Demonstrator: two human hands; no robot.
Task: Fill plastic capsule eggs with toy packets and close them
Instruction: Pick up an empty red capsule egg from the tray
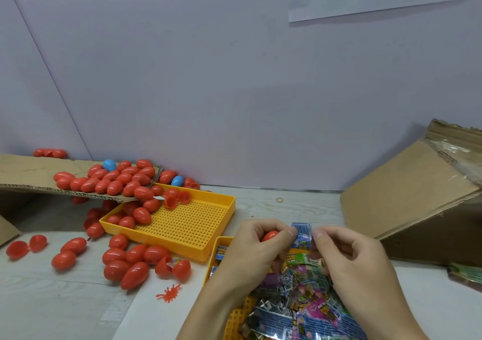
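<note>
**Above the packet tray: egg and packet in hand**

Over the near yellow tray (220,243) I see my left hand (250,251) gripping a red egg (270,235), its fingers curled; my right hand (352,258) pinches a blue packet (302,232) just beside it. Loose eggs (125,264) lie left of it.

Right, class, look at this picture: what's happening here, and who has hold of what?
A person is stuffing plastic eggs with toy packets. The left hand grips a red egg, while both hands pinch a blue packet beside it, with the right hand on its other edge. Below lies a yellow tray heaped with packets. To the left, many red eggs and a few blue ones spill across cardboard, another yellow tray and the table.
</note>
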